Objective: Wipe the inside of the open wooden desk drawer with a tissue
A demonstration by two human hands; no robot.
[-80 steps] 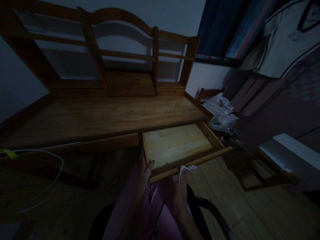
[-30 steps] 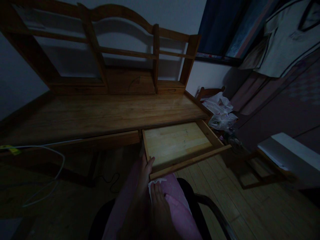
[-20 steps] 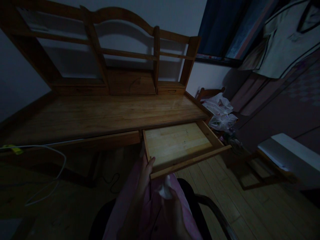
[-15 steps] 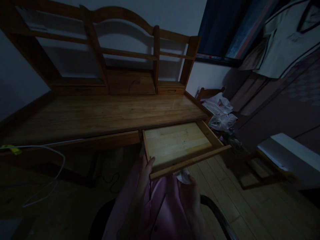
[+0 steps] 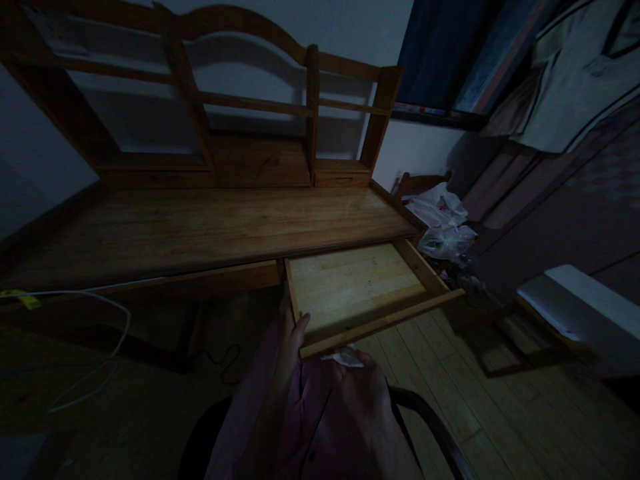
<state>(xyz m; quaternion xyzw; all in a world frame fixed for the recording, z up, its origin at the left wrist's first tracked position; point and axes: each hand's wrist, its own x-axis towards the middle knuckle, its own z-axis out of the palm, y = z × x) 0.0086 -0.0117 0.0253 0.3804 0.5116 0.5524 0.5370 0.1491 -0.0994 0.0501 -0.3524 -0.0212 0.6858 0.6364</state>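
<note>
A wooden drawer (image 5: 360, 280) is pulled out of the desk, its pale bottom bare apart from a few small marks. My left hand (image 5: 293, 337) grips the drawer's left side near the front corner, thumb over the top edge. Just below the drawer's front panel is my right hand (image 5: 364, 383), closed around a crumpled white tissue (image 5: 349, 357). The tissue lies close against the outer face of the panel; whether it touches is hard to tell in the dim light.
The wooden desk (image 5: 240, 223) carries a shelf hutch (image 5: 260, 160) at the back. A white cable (image 5: 127, 320) hangs at the left. Plastic bags (image 5: 440, 207) are piled beyond the desk's right end. A stool (image 5: 520, 327) holding a white object stands at the right.
My right hand has moved left and slightly toward the drawer front with the tissue. My left hand and the drawer have stayed in place.
</note>
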